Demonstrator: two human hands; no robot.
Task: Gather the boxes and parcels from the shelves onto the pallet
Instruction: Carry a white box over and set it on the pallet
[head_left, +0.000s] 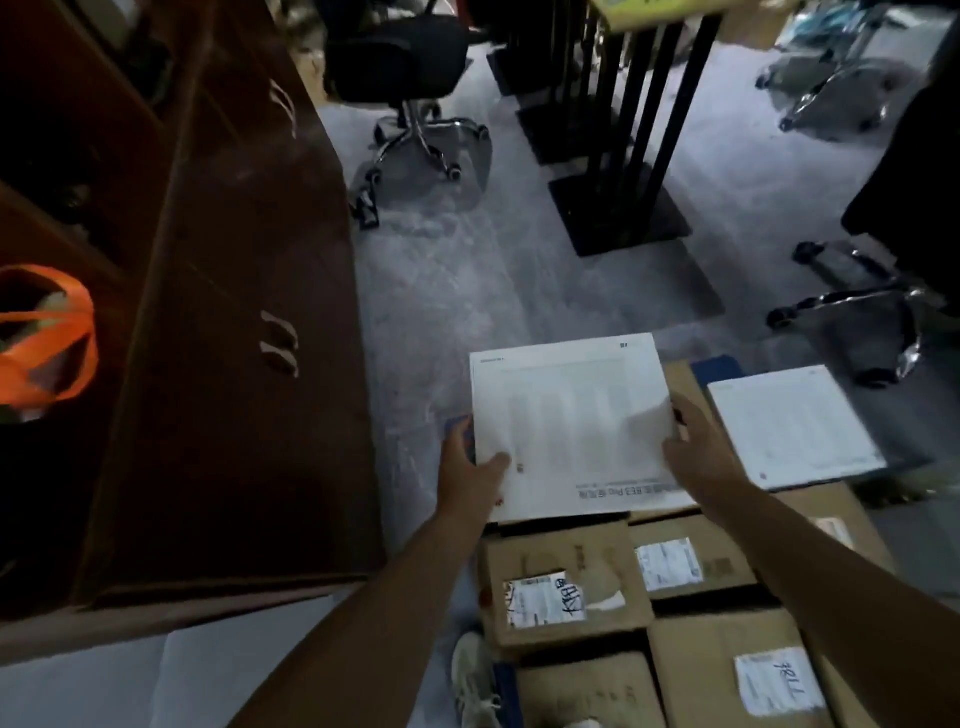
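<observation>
Left hand (470, 467): thumb on top, fingers hidden under the 8 o'clock edge. Right hand (698, 447) clamps the 4 o'clock edge. Opposed grip likely keeps the white flat box (566, 415) level over the cardboard parcels (566, 582) on the blue pallet (717, 369); contact unclear. Matching white box (789, 426) at 3 o'clock.

This looks like an office partly used for storing goods: one swivel chair (400, 52) on a chrome wheeled base stands far in the middle of the grey floor (493, 270), and another chair (852, 299) stands at the right. A dark wooden cabinet (244, 338) with curved handles (280, 343) fills the left. Black metal stands (618, 213) rise at the far side, and labelled cardboard parcels (566, 566) and a white box (566, 415) are stacked near right.
</observation>
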